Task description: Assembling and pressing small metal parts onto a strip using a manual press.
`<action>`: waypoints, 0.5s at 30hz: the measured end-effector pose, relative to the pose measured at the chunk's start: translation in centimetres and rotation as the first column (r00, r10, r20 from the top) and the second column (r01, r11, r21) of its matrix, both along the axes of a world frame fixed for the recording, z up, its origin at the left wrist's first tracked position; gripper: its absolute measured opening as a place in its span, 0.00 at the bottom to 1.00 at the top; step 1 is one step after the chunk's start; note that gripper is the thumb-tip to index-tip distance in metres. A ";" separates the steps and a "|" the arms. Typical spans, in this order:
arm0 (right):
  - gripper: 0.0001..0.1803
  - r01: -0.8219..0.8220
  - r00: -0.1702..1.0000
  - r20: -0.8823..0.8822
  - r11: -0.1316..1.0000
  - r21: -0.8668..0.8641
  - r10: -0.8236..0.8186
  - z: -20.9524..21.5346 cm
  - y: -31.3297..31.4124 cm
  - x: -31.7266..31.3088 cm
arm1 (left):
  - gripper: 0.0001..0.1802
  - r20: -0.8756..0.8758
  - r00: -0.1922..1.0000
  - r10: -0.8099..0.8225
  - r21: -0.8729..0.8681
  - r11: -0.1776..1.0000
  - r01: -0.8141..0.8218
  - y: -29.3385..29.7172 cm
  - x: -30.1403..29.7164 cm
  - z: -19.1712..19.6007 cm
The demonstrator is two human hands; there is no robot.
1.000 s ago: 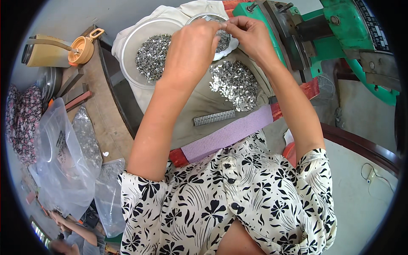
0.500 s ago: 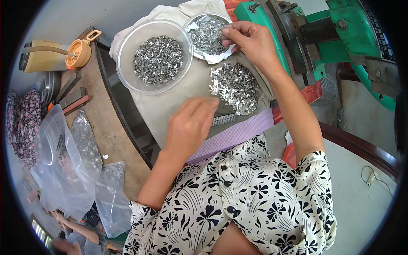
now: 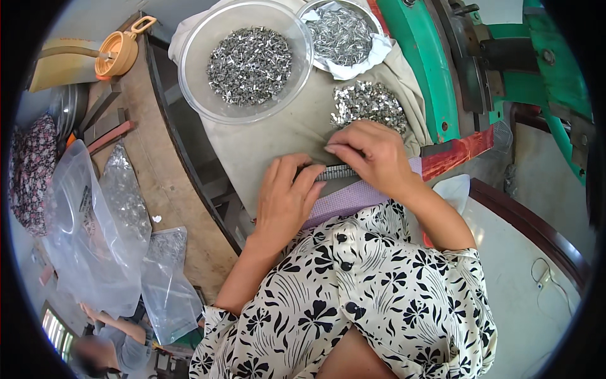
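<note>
On khaki cloth (image 3: 243,142), left fingers (image 3: 308,177) pinching a ridged strip (image 3: 338,172), right fingers (image 3: 360,134) bent beside it (grip unclear).

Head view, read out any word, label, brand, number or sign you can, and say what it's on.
Nothing legible.
Clear plastic bag at left: dark print, too small and blurred to read.
Yellow container: at most faint marks near its top, unreadable.
Ridged metal strip by the right hand: no lettering I can make out.
</note>
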State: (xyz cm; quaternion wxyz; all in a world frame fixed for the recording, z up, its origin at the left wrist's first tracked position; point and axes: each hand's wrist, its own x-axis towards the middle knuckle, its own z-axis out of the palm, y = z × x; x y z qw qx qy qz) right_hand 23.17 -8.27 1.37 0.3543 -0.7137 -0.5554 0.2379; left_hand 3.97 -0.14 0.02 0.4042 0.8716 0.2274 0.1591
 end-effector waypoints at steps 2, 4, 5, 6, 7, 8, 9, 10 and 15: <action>0.09 -0.109 0.957 0.280 0.989 0.103 0.076 -0.2 -0.1 -0.2 | 0.18 -0.007 1.000 -0.006 -0.018 1.000 0.006 0.2 0.2 0.1; 0.08 -0.154 0.926 0.360 0.984 0.093 0.111 -0.5 -0.1 -0.3 | 0.17 -0.016 1.000 -0.004 -0.039 0.999 0.004 0.5 0.1 0.2; 0.08 -0.197 0.887 0.439 0.977 0.082 0.142 -0.5 -0.1 -0.3 | 0.17 -0.032 0.999 -0.018 -0.035 0.999 0.017 0.7 0.0 0.3; 0.08 -0.197 0.888 0.437 0.977 0.081 0.143 -0.5 -0.1 -0.3 | 0.17 -0.046 0.998 -0.033 -0.032 0.999 0.032 0.8 -0.1 0.4; 0.08 -0.214 0.882 0.441 0.974 0.069 0.163 -0.5 -0.1 -0.2 | 0.17 -0.047 0.998 -0.033 -0.034 0.999 0.031 1.0 -0.2 0.6; 0.09 -0.231 0.877 0.445 0.971 0.057 0.182 -0.4 -0.1 -0.1 | 0.18 -0.070 0.997 -0.027 -0.019 0.999 0.026 1.1 -0.5 0.8; 0.09 -0.231 0.877 0.444 0.971 0.056 0.183 -0.4 0.1 0.0 | 0.19 -0.091 0.996 -0.021 -0.004 1.000 0.021 1.1 -0.7 0.9; 0.09 -0.214 0.902 0.400 0.973 0.087 0.163 -0.4 0.2 0.1 | 0.19 -0.092 0.996 -0.021 -0.006 1.000 0.021 1.1 -1.1 0.8; 0.09 -0.055 0.971 0.239 0.988 0.146 0.019 0.1 0.1 0.3 | 0.21 -0.064 0.977 0.202 0.017 0.979 -0.201 -0.2 -3.0 0.1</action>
